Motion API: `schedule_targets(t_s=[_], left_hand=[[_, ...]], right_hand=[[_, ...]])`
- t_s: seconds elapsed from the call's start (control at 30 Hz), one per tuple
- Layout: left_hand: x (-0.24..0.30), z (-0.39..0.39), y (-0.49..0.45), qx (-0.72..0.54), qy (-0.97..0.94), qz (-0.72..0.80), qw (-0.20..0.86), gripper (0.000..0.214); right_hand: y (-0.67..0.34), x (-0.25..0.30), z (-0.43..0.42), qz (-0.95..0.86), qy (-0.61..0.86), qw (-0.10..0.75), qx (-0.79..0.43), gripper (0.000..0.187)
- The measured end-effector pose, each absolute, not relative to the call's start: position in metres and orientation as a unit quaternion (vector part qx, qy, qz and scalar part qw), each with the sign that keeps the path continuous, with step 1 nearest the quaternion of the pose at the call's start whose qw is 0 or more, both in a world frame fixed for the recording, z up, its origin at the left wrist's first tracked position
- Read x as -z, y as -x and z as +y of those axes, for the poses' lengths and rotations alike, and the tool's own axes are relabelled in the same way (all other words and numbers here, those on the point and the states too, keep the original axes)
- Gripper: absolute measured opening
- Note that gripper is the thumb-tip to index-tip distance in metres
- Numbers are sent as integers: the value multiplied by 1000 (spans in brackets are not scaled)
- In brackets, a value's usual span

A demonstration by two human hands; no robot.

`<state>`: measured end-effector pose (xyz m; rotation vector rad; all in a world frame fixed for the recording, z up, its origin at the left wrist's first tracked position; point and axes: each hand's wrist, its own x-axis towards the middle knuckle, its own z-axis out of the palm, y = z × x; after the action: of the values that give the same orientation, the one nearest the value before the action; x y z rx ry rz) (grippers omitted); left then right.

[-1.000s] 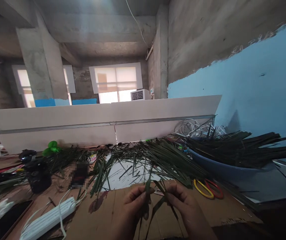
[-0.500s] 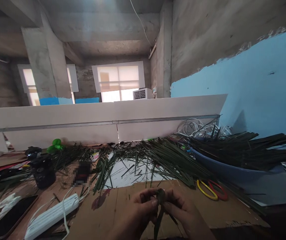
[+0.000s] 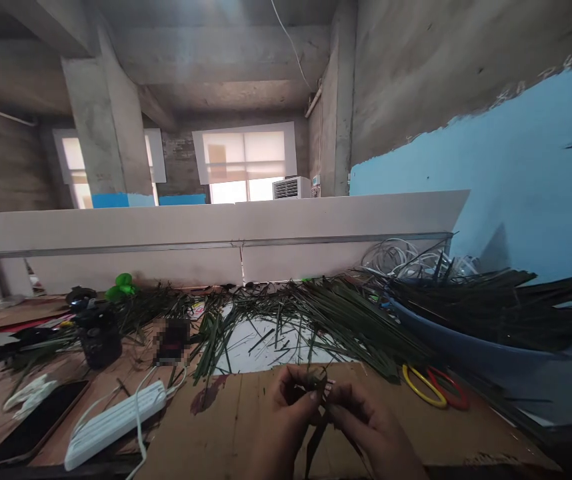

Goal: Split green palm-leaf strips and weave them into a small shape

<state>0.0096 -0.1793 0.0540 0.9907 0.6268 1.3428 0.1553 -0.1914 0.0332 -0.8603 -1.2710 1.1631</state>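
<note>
My left hand (image 3: 289, 407) and my right hand (image 3: 361, 417) meet low in the middle of the view, over a sheet of cardboard (image 3: 231, 427). Both pinch the same dark green leaf strips (image 3: 317, 400), folded into a small knot between the fingertips. The loose ends of the strips hang down between my wrists. Behind the hands lies a wide heap of long green leaf strips (image 3: 336, 313).
A blue basin (image 3: 446, 337) full of leaf strips stands at the right, with yellow and red scissors (image 3: 429, 390) before it. At the left are a white power strip (image 3: 116, 423), a phone (image 3: 36, 427) and a black jar (image 3: 99, 337). A white partition (image 3: 216, 240) bounds the back.
My hands have drawn together and folded the strips into a tight knot; a second ago the strips stood up apart between the fingers. The view has shifted slightly to the right.
</note>
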Motion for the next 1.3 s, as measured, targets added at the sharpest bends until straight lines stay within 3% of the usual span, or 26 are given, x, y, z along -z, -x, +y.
schedule_targets(t_s=[0.27, 0.53, 0.83, 1.13, 1.3], left_hand=[[-58, -189, -12, -630, -422, 279, 589, 24], [-53, -191, -10, -623, -561, 406, 364, 15], [-35, -186, -12, -583, -628, 471, 208, 15], [-20, -177, 0, -545, -712, 439, -50, 18], [-18, -176, -2, -565, -712, 403, -105, 21]], right_hand=[[-155, -28, -190, -530, 345, 559, -536, 28], [-152, -33, -192, -507, 322, 571, -560, 24], [-147, -34, -194, -470, 323, 597, -564, 24], [-145, -32, -194, -451, 336, 609, -559, 26], [-146, -31, -194, -470, 340, 606, -545, 25]])
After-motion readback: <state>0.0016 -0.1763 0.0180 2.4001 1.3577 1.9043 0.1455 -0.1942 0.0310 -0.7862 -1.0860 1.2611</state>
